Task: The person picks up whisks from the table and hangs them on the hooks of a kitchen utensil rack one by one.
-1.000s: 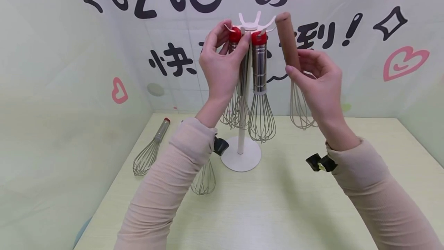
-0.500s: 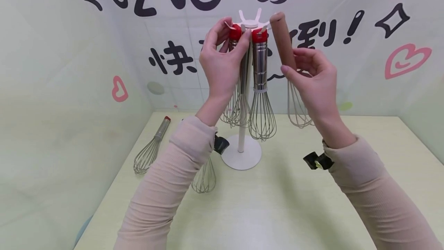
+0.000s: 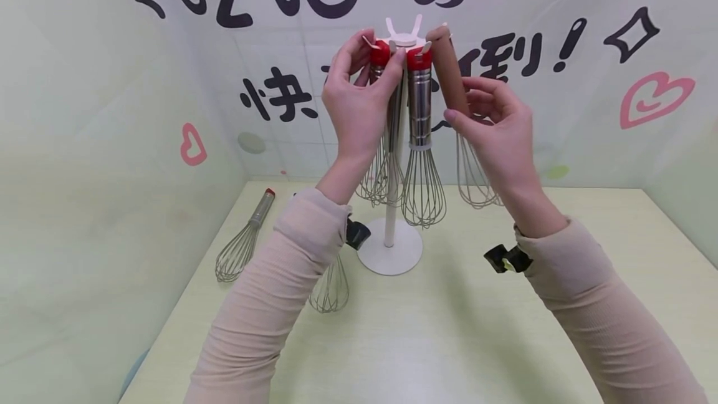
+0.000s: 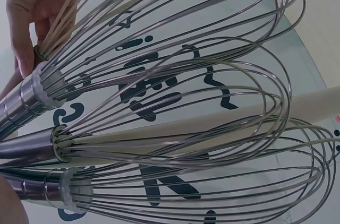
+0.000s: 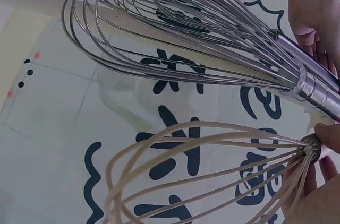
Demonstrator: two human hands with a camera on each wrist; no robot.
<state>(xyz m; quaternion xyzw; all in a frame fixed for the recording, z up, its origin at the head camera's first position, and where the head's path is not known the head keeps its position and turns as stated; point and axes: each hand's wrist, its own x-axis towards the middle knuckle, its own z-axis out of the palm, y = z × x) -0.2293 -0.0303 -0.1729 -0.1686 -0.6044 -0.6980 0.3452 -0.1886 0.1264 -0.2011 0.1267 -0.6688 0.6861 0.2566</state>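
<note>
My right hand [image 3: 496,123] pinches the lower handle of a brown-handled whisk [image 3: 449,73], raised beside the white whisk stand [image 3: 402,38]. Its top is at the stand's right-hand hooks; whether it is hooked on, I cannot tell. The beige wires [image 5: 212,139] hang below that hand. My left hand [image 3: 359,101] grips the stand's top from the left, thumb and fingers around its hooks. Two red-topped steel whisks hang there, one at the right [image 3: 419,105], one partly behind my left hand. Between them hangs a whisk with a slim steel handle [image 4: 32,147].
The stand's round base [image 3: 389,257] rests on the pale table [image 3: 404,341]. A red-tipped whisk [image 3: 247,235] lies at the table's left. Another whisk [image 3: 330,292] shows partly beneath my left forearm. Behind stands a lettered backdrop [image 3: 280,142].
My right hand has carried the brown-handled whisk leftward to the stand, and its handle leans slightly more to the left. My left hand has stayed at the stand's top.
</note>
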